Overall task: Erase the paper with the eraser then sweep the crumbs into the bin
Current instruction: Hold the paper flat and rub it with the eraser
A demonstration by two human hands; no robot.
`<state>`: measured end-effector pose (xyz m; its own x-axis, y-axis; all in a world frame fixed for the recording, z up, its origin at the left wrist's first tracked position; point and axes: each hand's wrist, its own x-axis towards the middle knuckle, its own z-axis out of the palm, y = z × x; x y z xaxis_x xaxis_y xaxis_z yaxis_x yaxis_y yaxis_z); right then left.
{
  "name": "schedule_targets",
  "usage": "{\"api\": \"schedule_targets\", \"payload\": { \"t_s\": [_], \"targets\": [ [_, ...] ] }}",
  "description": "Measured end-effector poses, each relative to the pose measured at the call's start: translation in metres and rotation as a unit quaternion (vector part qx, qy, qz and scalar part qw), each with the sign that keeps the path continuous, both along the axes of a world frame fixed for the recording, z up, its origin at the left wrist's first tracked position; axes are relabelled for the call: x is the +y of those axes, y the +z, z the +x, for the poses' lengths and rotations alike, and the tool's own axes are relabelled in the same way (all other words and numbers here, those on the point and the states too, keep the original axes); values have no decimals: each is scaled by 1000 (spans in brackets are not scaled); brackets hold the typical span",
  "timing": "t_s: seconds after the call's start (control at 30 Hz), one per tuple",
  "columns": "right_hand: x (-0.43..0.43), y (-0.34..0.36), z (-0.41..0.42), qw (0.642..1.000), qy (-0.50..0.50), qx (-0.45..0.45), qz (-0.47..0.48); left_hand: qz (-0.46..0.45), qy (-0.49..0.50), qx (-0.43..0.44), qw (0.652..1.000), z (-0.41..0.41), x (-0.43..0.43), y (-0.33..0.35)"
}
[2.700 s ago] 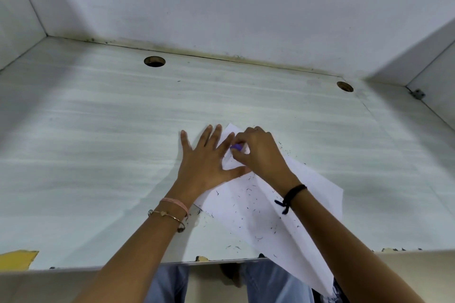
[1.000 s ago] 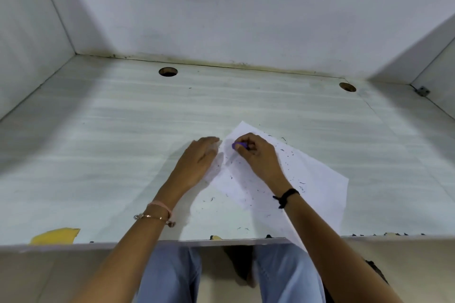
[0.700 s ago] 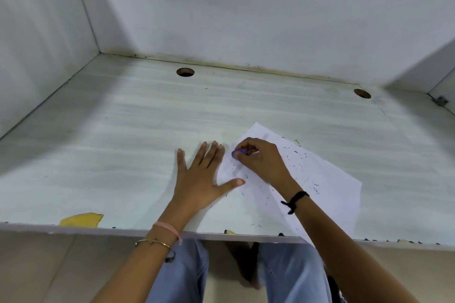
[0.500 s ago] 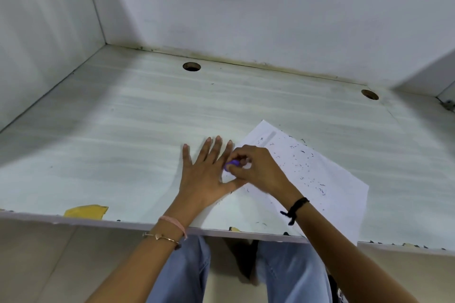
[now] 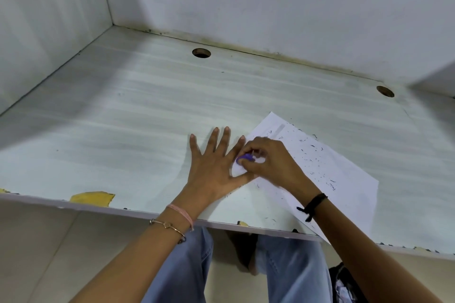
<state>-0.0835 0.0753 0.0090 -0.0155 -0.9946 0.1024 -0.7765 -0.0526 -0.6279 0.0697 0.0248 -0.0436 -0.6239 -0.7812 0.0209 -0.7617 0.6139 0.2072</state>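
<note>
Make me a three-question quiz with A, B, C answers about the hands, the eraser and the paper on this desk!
1. Where does the left hand lie?
A. Flat at the paper's left edge
B. On the round hole
C. Under the desk

2. What colour is the eraser?
A. Green
B. Purple
C. Orange

3. What state is the paper in?
A. Crumpled into a ball
B. Folded in half
C. Lying flat, speckled with dark crumbs

Answers:
1 A: its fingers spread on the desk and its thumb presses the sheet.
2 B: a purple bit shows in the right hand grip.
3 C: the sheet is spread out with small dark bits scattered across it.
</note>
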Motion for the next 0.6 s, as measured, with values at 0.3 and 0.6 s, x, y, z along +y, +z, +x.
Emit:
{"api": "schedule_targets", "payload": {
  "t_s": [0.3, 0.6],
  "targets": [
    [1, 5, 5, 998, -48, -41, 3, 28, -2, -24, 999, -1, -1, 8],
    [-5, 3, 0, 995, -93, -31, -14, 31, 5, -18, 999, -1, 1, 9]
  ]
}}
